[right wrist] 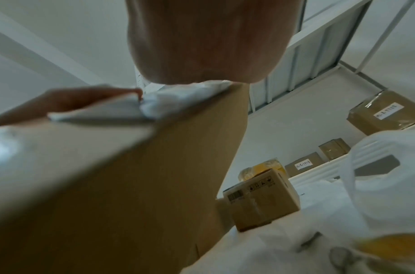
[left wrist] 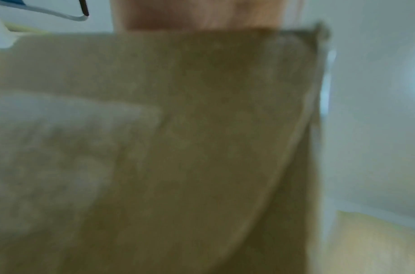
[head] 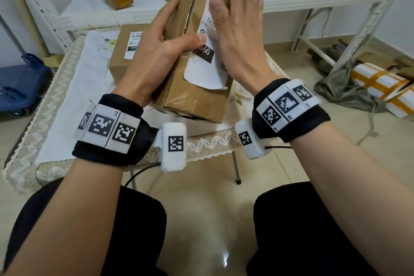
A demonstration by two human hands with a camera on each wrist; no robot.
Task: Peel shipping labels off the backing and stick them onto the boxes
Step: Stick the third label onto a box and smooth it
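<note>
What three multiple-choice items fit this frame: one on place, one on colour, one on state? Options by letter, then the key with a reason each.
1. Where is the second labelled box?
A. On the cloth-covered table, behind the left hand
B. On the floor by the blue cart
C. On the person's lap

2. What colour is the block printed with 060 on the label?
A. Red
B. Black
C. Yellow

3. What state is the right hand in?
A. Fist, holding nothing
B. Pinching a pen
C. Flat, fingers straight, against the label

Key:
1 A: it sits on the white cloth beyond the left hand.
2 B: white digits on a black block.
3 C: the fingers are straight and the palm lies against the label on the held box, which the left hand grips.
</note>
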